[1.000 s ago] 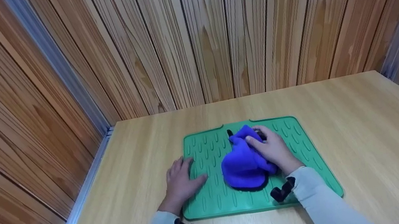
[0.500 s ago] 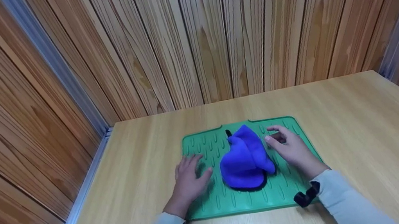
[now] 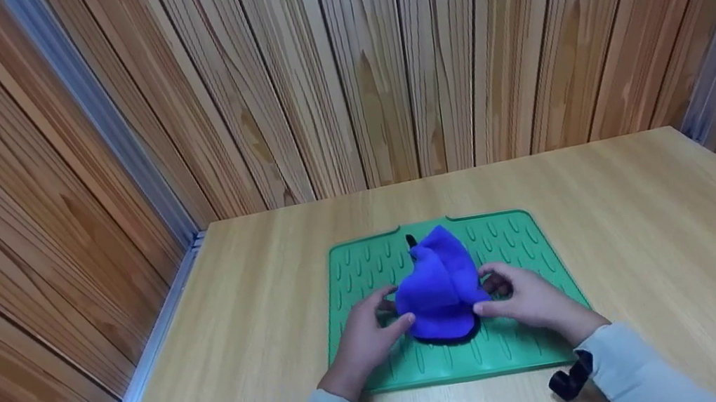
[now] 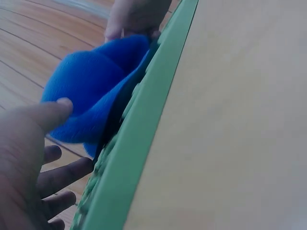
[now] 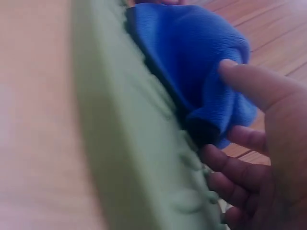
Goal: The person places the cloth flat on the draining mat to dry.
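A bunched blue-purple soft fabric piece [image 3: 434, 282] with a black underside lies on a green ridged mat [image 3: 366, 256]; its kind does not show. A small black tab sticks out at its far left. My left hand [image 3: 368, 338] is at its left side, thumb tip against the fabric and fingers spread near the lower edge. On the other side is my right hand [image 3: 532, 299], its thumb at the near right corner and its fingers loosely bent beside the dark edge. In the right wrist view the fabric [image 5: 192, 52] bulges up above the mat.
The mat rests on a light wooden table [image 3: 268, 264]. Wood-panelled walls [image 3: 381, 70] stand behind and at the sides, with a metal strip [image 3: 143, 375] along the left. Black wrist mounts [image 3: 572, 375] sit on both cuffs.
The right hand let go of the fabric's far right part, drew away, then came back to its near right corner. The left hand moved right, from the mat's edge to the fabric.
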A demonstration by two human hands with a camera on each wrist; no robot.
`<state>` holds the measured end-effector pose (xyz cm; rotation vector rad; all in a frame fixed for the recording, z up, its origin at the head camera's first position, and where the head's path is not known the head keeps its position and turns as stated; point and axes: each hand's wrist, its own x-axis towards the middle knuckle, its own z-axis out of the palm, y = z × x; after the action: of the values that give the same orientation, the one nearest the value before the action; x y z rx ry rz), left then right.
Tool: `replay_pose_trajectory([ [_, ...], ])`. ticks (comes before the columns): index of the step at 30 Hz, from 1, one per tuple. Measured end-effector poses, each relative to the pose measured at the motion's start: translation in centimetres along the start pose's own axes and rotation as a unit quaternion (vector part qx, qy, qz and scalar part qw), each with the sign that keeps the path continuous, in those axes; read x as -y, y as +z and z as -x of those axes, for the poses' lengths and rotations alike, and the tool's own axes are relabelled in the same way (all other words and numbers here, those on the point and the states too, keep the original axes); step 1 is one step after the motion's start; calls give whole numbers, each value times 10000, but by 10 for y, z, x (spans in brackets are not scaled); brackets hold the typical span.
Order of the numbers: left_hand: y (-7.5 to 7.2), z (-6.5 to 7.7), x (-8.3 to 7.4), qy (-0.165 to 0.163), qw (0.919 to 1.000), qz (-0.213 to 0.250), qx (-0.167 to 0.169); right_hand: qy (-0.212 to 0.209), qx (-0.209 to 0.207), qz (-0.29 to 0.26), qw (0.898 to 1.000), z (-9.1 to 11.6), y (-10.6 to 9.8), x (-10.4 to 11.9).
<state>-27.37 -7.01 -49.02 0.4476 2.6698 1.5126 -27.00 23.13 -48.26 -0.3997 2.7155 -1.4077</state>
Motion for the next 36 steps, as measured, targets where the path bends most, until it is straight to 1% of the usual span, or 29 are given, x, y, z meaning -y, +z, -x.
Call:
replay_pose_trajectory([
  [2,3,0,-1,30,10000,-30,-52,-197,-21,220,9996,0,3,0],
  [4,5,-1,-2,70,9999,-68,-110,-393,-130,401,9983,0,5,0],
  [6,6,-1,-2,112,9998,-92,-165,-533,-244,429,9974,0,5,-1],
  [9,5,-1,0,182,9995,-117,-247,-564,-381,330,9971,0,4,-4],
  [13,-3,-2,6,202,9990,-196,-351,-379,-551,20,9978,-1,-2,-10],
  [15,-9,-4,10,172,9987,-223,-413,-254,-734,-203,9968,-2,-8,-13],
  [17,-16,-6,15,110,9981,-258,-550,-83,-980,-561,9936,-2,-15,-17],
  [19,-23,-9,20,44,9969,-281,-731,110,-1194,-971,9880,-1,-23,-20],
  [22,-32,-11,26,-3,9952,-259,-944,330,-1286,-1438,9807,-1,-32,-24],
  [25,-36,-12,29,18,9951,-245,-961,432,-1202,-1532,9799,0,-36,-27],
  [28,-37,-12,29,40,9954,-242,-931,524,-1243,-1527,9790,0,-36,-27],
  [32,-36,-12,29,0,9955,-215,-921,556,-1279,-1528,9784,-1,-35,-27],
  [36,-36,-11,29,30,9964,-265,-806,546,-1252,-1521,9789,-1,-34,-27],
])
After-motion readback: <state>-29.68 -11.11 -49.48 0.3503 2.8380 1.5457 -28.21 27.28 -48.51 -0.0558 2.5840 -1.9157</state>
